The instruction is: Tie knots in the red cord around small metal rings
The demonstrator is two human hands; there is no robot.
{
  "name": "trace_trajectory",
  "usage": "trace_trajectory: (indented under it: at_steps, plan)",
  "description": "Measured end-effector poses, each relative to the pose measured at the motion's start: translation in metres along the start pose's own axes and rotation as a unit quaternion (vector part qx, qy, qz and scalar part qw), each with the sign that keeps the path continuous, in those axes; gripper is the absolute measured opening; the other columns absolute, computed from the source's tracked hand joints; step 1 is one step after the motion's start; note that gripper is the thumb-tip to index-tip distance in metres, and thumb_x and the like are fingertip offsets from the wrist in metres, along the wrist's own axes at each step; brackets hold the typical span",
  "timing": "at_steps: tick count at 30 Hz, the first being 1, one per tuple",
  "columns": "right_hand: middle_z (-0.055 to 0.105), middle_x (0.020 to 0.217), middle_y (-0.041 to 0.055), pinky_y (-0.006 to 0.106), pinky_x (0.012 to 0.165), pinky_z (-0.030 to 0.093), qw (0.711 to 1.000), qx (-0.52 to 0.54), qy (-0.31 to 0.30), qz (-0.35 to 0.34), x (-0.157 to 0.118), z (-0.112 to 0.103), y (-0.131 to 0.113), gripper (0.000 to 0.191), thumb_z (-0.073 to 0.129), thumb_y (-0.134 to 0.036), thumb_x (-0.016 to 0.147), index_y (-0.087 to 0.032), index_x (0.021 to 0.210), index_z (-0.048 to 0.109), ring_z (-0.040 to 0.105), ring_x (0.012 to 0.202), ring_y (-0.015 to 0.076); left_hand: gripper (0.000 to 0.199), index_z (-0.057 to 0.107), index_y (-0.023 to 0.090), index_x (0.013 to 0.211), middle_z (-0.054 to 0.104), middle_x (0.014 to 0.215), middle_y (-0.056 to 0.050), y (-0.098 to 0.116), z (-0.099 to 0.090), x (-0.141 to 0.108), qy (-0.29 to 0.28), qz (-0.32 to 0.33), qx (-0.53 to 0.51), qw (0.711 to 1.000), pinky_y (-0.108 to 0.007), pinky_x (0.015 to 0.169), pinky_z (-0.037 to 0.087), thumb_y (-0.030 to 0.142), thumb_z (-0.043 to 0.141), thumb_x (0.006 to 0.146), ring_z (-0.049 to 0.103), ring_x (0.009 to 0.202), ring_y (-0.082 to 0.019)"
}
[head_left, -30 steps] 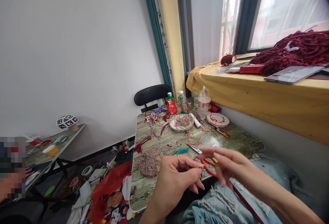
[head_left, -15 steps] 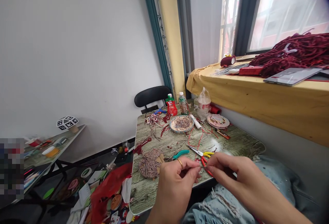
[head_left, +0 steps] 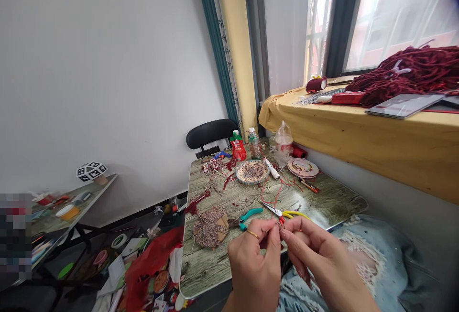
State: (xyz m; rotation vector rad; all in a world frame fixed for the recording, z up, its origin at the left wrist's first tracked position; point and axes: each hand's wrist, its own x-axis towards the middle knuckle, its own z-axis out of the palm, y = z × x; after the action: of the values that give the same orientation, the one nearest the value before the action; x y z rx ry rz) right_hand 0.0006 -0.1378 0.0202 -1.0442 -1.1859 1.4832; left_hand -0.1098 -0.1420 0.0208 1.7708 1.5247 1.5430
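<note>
My left hand [head_left: 255, 259] and my right hand [head_left: 315, 259] meet fingertip to fingertip low in the middle of the view, over the near edge of the wood-patterned table [head_left: 215, 264]. Both pinch a small red piece [head_left: 280, 224] between thumb and fingers; it is too small to tell what it is. A gold ring sits on a left finger. Just beyond the fingertips lie yellow-handled scissors [head_left: 285, 213] and teal-handled pliers [head_left: 246, 217]. A bundle of red-and-white twine [head_left: 209, 226] lies to the left of my left hand.
Farther back on the table stand a bowl of beads [head_left: 252, 171], a round plate [head_left: 303, 167], two bottles [head_left: 255, 144], a red pouch [head_left: 238, 147] and loose red threads. A black chair [head_left: 211, 133] stands behind. The yellow-draped sill [head_left: 358, 130] holds dark red yarn [head_left: 412, 70]. Clutter covers the floor at the left.
My right hand swept in from the right and closed against my left fingertips. Both hands then shifted slightly nearer to me, pinching the small red piece together.
</note>
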Motion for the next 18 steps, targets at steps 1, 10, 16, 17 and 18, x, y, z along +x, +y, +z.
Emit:
trace_trajectory:
  at_steps: [1, 10, 16, 17, 18]
  plan:
    - [0.039, 0.041, -0.0096, 0.019, 0.039, 0.019, 1.000, -0.014, 0.022, -0.015, -0.001, 0.001, -0.001, 0.030, 0.058, -0.047, 0.077, -0.018, 0.073, 0.051, 0.028, 0.039, 0.0058, 0.009, 0.063, 0.016, 0.078, 0.071, 0.067, -0.006, 0.002, -0.001, 0.001, -0.039, -0.048, -0.062, 0.996, -0.026, 0.056, 0.053, 0.017, 0.054, 0.080, 0.066, 0.059, -0.018]
    - [0.033, 0.043, -0.0102, 0.021, 0.038, 0.012, 0.991, -0.086, 0.077, -0.063, -0.001, -0.004, -0.004, 0.020, 0.058, -0.036, 0.074, -0.020, 0.064, 0.053, 0.021, 0.040, 0.0064, 0.024, 0.064, 0.014, 0.092, 0.070, 0.084, -0.007, 0.005, -0.016, 0.009, -0.176, -0.114, -0.255, 0.944, -0.029, 0.071, 0.053, 0.008, 0.053, 0.072, 0.065, 0.078, -0.019]
    - [0.034, 0.043, -0.0097, 0.021, 0.038, 0.015, 0.990, -0.115, 0.063, -0.058, -0.002, -0.008, -0.006, 0.020, 0.057, -0.037, 0.074, -0.020, 0.064, 0.053, 0.024, 0.039, 0.0064, 0.020, 0.064, 0.015, 0.086, 0.069, 0.075, -0.003, 0.012, -0.015, 0.012, -0.173, -0.143, -0.243, 0.944, -0.021, 0.064, 0.050, 0.016, 0.069, 0.067, 0.063, 0.070, -0.014]
    - [0.034, 0.043, -0.0095, 0.021, 0.038, 0.015, 0.988, -0.122, 0.067, -0.063, -0.002, -0.008, -0.006, 0.019, 0.057, -0.036, 0.074, -0.020, 0.064, 0.053, 0.024, 0.039, 0.0067, 0.017, 0.064, 0.015, 0.083, 0.069, 0.074, -0.003, 0.014, -0.014, 0.013, -0.166, -0.151, -0.235, 0.946, -0.021, 0.063, 0.049, 0.018, 0.069, 0.067, 0.062, 0.068, -0.013]
    - [0.034, 0.043, -0.0092, 0.021, 0.038, 0.016, 0.987, -0.128, 0.072, -0.068, -0.002, -0.007, -0.006, 0.019, 0.056, -0.036, 0.074, -0.020, 0.064, 0.053, 0.024, 0.039, 0.0069, 0.012, 0.064, 0.015, 0.080, 0.069, 0.072, -0.003, 0.015, -0.013, 0.013, -0.161, -0.160, -0.231, 0.946, -0.020, 0.061, 0.049, 0.019, 0.068, 0.069, 0.062, 0.066, -0.013]
